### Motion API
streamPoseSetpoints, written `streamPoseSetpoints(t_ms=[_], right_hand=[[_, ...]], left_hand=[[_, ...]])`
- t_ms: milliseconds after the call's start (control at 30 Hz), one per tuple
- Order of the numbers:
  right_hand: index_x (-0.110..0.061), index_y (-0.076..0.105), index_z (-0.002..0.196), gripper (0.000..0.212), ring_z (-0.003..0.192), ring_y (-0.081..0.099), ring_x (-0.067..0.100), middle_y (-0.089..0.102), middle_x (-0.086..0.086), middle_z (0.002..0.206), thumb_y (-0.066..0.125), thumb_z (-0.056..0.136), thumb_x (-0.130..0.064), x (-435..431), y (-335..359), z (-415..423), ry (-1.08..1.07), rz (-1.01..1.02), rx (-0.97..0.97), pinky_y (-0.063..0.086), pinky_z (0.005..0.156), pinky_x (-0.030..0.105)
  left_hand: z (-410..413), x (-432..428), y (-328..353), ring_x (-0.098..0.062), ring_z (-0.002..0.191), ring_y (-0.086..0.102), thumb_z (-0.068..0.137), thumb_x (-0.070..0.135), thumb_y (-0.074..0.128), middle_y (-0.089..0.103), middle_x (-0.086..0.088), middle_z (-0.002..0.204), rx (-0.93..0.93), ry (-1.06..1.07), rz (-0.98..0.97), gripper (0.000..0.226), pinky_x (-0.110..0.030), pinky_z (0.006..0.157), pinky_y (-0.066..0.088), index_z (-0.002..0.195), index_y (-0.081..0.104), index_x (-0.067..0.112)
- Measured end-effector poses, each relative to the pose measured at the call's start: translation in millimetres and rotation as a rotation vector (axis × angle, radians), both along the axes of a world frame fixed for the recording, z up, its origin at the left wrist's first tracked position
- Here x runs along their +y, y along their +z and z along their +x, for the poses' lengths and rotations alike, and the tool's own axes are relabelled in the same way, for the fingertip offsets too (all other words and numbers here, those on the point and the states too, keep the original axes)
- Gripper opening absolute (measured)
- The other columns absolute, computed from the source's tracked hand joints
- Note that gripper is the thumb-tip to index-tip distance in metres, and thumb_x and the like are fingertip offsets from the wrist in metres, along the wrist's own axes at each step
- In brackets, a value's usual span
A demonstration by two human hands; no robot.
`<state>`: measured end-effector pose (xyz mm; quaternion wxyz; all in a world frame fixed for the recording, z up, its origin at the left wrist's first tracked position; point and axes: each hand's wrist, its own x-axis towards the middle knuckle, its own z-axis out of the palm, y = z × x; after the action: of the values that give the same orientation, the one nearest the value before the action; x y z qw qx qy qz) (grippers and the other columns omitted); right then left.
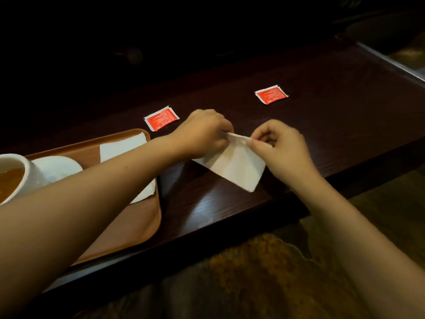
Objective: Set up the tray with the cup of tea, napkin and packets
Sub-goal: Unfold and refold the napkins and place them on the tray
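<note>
Your L hand [204, 132] & R hand [282, 143] fingers pinch the napkin [236, 166] top edge, rest hanging below them. Packets [161, 118] [271, 94] lie beyond; tray [138, 226] left.

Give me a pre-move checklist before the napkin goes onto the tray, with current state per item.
1. Both hands on the napkin: ok. The left hand and right hand each pinch its far edge.
2. Napkin folded flat: not ok. The far edge is lifted off the table and the fold is unfinished.
3. Free space on the tray: ok. Its near right part is bare.
4. Cup of tea on the tray: ok, though cropped at the picture's left edge.
5. Packets on the tray: not ok. The near packet and far packet both lie on the table.
6. Grip firmness: cannot tell.
</note>
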<state>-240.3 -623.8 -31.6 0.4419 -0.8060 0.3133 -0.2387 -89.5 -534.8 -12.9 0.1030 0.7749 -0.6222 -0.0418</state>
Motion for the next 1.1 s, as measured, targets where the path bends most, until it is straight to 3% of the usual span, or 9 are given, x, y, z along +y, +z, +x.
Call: streamPoseSetpoints(t_ms=[67, 133, 233, 433, 567, 767, 933, 1000, 1100], right_hand=[[-0.016, 0.063, 0.082, 0.007, 0.072, 0.062, 0.014, 0.068, 0.002, 0.077, 0.068, 0.077, -0.017, -3, 7, 2, 0.007, 0.19, -0.123, 0.049, 0.068, 0.034], [-0.017, 0.065, 0.086, 0.01, 0.079, 0.067, 0.017, 0.071, 0.004, 0.085, 0.069, 0.078, -0.018, -7, 13, 4, 0.048, 0.331, -0.179, 0.054, 0.078, 0.041], [-0.015, 0.066, 0.083, 0.004, 0.085, 0.063, 0.025, 0.07, 0.01, 0.087, 0.066, 0.08, -0.016, -7, 21, 13, 0.081, 0.39, -0.183, 0.048, 0.089, 0.054], [-0.014, 0.063, 0.081, 0.003, 0.088, 0.061, 0.025, 0.064, 0.009, 0.087, 0.063, 0.082, -0.011, 21, 43, 58, 0.149, 0.406, -0.228, 0.05, 0.088, 0.048], [-0.014, 0.062, 0.084, 0.006, 0.091, 0.065, 0.025, 0.066, 0.013, 0.097, 0.065, 0.08, -0.011, 53, 48, 97, 0.229, 0.293, -0.129, 0.053, 0.084, 0.045], [-0.01, 0.063, 0.096, 0.018, 0.091, 0.064, 0.023, 0.067, 0.009, 0.098, 0.064, 0.08, -0.016, 100, 35, 140, 0.347, 0.105, 0.019, 0.055, 0.082, 0.043], [-0.008, 0.062, 0.098, 0.019, 0.087, 0.058, 0.017, 0.066, 0.007, 0.099, 0.062, 0.081, -0.016, 117, 16, 157, 0.332, -0.046, 0.079, 0.048, 0.069, 0.029], [-0.011, 0.062, 0.097, 0.016, 0.086, 0.056, 0.014, 0.065, 0.004, 0.1, 0.061, 0.082, -0.016, 119, 9, 159, 0.323, -0.076, 0.076, 0.043, 0.062, 0.019], [-0.012, 0.064, 0.098, 0.016, 0.091, 0.056, 0.015, 0.065, 0.003, 0.104, 0.062, 0.083, -0.018, 120, 1, 160, 0.318, -0.139, 0.092, 0.046, 0.071, 0.024]], left_hand=[[1, 9, 7, -0.012, 0.079, 0.056, 0.081, 0.019, 0.058, 0.067, -0.002, 0.092, 0.185, 0.099, -0.087, 0.016, -0.018, 0.066, 0.04, 0.095, 0.067, 0.016], [0, 20, 13, -0.007, 0.071, 0.055, 0.079, 0.02, 0.064, 0.066, 0.003, 0.083, 0.354, 0.229, -0.18, 0.012, -0.016, 0.058, 0.037, 0.089, 0.068, 0.017], [-3, 39, 19, -0.013, 0.076, 0.061, 0.076, 0.02, 0.07, 0.065, 0.001, 0.077, 0.682, 0.434, -0.3, 0.01, -0.029, 0.07, 0.05, 0.084, 0.069, 0.015], [-16, 91, 25, -0.015, 0.084, 0.066, 0.077, 0.007, 0.066, 0.069, 0.0, 0.089, 1.078, 0.636, -0.506, 0.025, -0.03, 0.075, 0.054, 0.099, 0.063, 0.019], [-21, 132, 15, -0.009, 0.089, 0.06, 0.079, 0.014, 0.064, 0.061, 0.008, 0.1, 0.92, 0.841, -0.568, 0.042, -0.026, 0.068, 0.054, 0.116, 0.051, 0.03], [-26, 170, -3, 0.004, 0.071, 0.052, 0.08, 0.013, 0.061, 0.053, 0.015, 0.097, 0.742, 1.006, -0.57, 0.055, -0.006, 0.042, 0.04, 0.129, 0.041, 0.03], [-23, 182, -10, -0.001, 0.078, 0.051, 0.081, 0.011, 0.058, 0.062, 0.003, 0.117, 0.636, 1.024, -0.507, 0.055, -0.003, 0.049, 0.034, 0.131, 0.042, 0.024], [-23, 185, -11, -0.004, 0.085, 0.056, 0.082, 0.011, 0.057, 0.062, 0.001, 0.12, 0.607, 1.024, -0.473, 0.052, -0.003, 0.065, 0.036, 0.131, 0.043, 0.022], [-27, 186, -13, -0.017, 0.112, 0.055, 0.083, 0.014, 0.058, 0.055, -0.002, 0.131, 0.567, 1.05, -0.435, 0.056, -0.02, 0.082, 0.036, 0.135, 0.038, 0.02]])
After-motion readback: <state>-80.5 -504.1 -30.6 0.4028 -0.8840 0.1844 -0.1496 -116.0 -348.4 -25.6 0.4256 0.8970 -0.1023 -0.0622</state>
